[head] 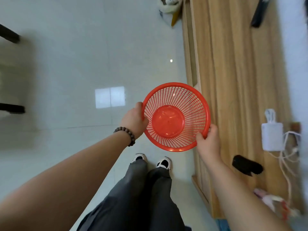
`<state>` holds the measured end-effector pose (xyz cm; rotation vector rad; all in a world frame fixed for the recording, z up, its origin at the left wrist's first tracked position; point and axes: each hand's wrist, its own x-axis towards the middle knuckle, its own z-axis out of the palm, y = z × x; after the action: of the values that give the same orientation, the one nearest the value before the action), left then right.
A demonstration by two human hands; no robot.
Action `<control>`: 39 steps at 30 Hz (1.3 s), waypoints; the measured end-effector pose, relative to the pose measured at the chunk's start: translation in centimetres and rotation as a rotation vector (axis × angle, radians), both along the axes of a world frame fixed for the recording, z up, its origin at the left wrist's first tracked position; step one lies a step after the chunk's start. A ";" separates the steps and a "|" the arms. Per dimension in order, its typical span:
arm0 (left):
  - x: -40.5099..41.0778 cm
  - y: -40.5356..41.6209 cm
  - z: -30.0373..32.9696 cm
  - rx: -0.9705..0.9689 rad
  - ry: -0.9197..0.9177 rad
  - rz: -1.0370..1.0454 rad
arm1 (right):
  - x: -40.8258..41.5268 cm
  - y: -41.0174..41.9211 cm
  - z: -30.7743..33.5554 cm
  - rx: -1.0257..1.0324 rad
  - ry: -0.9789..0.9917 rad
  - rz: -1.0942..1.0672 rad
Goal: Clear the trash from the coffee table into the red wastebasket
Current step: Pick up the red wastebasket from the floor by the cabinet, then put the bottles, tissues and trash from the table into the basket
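Note:
I look straight down into a red slotted wastebasket (168, 121) held above the pale tiled floor, and nothing lies inside it. My left hand (134, 118) grips its left rim, a bead bracelet on that wrist. My right hand (208, 139) grips the rim at the lower right. The basket hangs beside the left edge of a long wooden unit (233, 77) on the right. Some crumpled wrappers or papers (273, 202), blurred, lie at the near end of that wooden surface.
On the wooden surface sit a white box (272, 136) with white cables, a black object (246, 165), and another dark object (259, 12) at the far end. My shoes (151, 160) stand below the basket. Dark furniture legs (11, 35) are at left, and a bag (168, 7) lies at the top.

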<state>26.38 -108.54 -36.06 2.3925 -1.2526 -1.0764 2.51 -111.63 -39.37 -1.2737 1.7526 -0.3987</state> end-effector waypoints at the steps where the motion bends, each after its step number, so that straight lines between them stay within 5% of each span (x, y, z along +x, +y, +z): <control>1: 0.3 0.0 2.9 -0.020 -0.001 0.008 | 0.3 -0.1 2.6 -0.016 -0.006 0.019; 8: 2.9 5.0 19.2 -0.149 -0.119 0.062 | 2.5 1.8 18.3 -0.094 -0.069 0.215; 14: 4.8 13.6 24.8 -0.293 -0.174 0.243 | 5.4 2.9 25.2 -0.230 -0.097 0.538; 39: 8.5 49.2 27.5 -0.304 -0.440 1.206 | 32.1 24.9 28.0 -0.287 -0.192 1.489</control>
<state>34.92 -59.38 -8.52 2.4737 0.1152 0.0067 34.60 -86.74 -11.39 -2.2342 0.2601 0.1284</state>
